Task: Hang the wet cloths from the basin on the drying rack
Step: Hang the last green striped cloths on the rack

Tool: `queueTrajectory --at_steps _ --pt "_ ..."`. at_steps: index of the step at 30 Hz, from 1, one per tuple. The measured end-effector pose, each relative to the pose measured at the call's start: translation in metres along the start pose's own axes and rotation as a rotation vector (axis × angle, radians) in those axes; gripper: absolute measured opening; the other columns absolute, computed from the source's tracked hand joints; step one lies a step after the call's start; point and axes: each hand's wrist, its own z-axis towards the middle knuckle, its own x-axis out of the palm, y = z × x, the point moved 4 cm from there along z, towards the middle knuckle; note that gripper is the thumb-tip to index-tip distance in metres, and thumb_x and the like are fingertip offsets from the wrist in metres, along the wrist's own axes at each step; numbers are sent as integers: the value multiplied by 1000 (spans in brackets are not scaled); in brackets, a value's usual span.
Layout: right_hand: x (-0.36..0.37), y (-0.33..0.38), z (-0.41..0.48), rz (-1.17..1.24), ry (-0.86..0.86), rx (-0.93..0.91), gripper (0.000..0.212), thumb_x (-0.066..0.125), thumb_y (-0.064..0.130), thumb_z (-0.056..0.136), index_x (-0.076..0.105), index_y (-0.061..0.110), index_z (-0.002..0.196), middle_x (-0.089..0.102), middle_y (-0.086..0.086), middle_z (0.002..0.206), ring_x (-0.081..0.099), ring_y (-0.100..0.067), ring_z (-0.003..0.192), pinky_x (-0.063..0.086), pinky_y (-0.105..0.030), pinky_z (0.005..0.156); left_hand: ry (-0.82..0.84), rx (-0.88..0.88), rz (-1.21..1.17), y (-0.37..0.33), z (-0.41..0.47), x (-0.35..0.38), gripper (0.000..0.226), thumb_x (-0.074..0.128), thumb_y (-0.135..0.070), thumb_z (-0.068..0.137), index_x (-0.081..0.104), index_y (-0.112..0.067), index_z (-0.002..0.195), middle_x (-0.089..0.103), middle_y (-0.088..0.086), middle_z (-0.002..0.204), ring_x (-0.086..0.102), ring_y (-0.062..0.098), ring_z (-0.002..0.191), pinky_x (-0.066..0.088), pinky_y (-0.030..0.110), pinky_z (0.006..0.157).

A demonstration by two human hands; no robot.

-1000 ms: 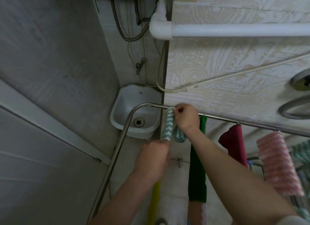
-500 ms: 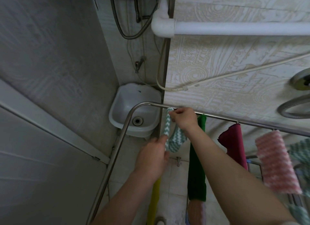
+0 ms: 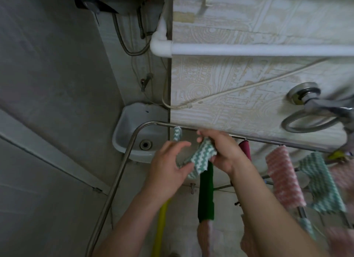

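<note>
Bathroom, at rail (image 3: 268,141): pinching cloth (image 3: 199,157) with left hand (image 3: 168,166) and right hand (image 3: 224,151) fingers (image 3: 206,135); next spreading flat, draping evenly, avoiding bunching.

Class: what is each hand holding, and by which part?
Both hold the green-and-white zigzag cloth that hangs over the rail: the right hand grips its upper part just below the rail, the left hand its lower end.

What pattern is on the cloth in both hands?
The cloth has green-and-white zigzag stripes, clearest in the head view.
</note>
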Motion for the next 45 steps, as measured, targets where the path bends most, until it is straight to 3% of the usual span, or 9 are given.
queueTrajectory --at_steps 9,15,19,23,31,35,37,41,45 --pt "-49 -6 -92 339 61 58 12 57 15 88 67 11 82 62 -7 75 57 -21 72 49 -35 80 221 135 -70 -83 -42 36 46 79 -23 71 50 -50 94 55 -24 101 50 -9 97 38 4 77" --pt "-96 0 -162 508 11 -58 21 59 27 83 63 9 92 58 -10 78 57 -14 54 49 -20 47 116 167 -201 -134 -68 56 30 61 -12 89 62 -40 80 69 -19 82 63 -6 76 46 10 67" --pt "-132 -3 -220 137 -16 -221 52 68 43 73 59 18 118 63 -2 92 61 -10 66 47 -21 49 145 110 -229 -167 -95 83 28 52 -15 95 65 -34 78 68 -13 79 62 -2 76 47 15 68" --pt "-159 -5 -270 -394 0 -494 31 74 14 79 66 21 109 69 3 91 63 -7 79 51 -21 67 254 -179 -671 -193 -120 115 34 52 -9 94 73 -22 70 72 -4 69 68 12 66 53 31 65" --pt "-252 -14 -344 -570 -503 -652 11 64 9 86 70 19 87 64 8 76 56 -7 72 46 -26 66 306 133 -399 -266 -169 165 26 76 -34 75 63 -14 64 49 -11 51 40 2 49 31 18 49" --pt "-260 -19 -377 -258 -237 -566 30 65 29 84 67 17 112 69 3 93 57 -1 76 50 -19 54 352 222 -326 -289 -179 186 38 69 -36 84 65 -4 64 43 5 54 36 12 53 26 28 51" --pt "-262 -24 -390 -294 -151 -569 32 70 19 81 67 16 112 67 6 75 53 -5 64 49 -19 49 420 269 -270 -302 -187 196 48 60 -33 91 58 5 63 34 4 53 30 11 51 22 30 51" --pt "-289 -24 -401 -241 -301 -628 16 70 -2 80 69 8 93 63 11 56 55 -1 53 51 -16 50 547 317 -282 -318 -191 212 47 58 -36 91 48 -9 54 26 -2 50 24 10 48 17 30 49" --pt "-317 -16 -413 -265 -391 -670 12 64 -2 85 65 9 81 66 -1 74 61 -6 63 55 -19 54 703 313 -238 -320 -185 233 14 77 -32 76 70 -20 77 61 15 64 49 14 57 38 29 56"
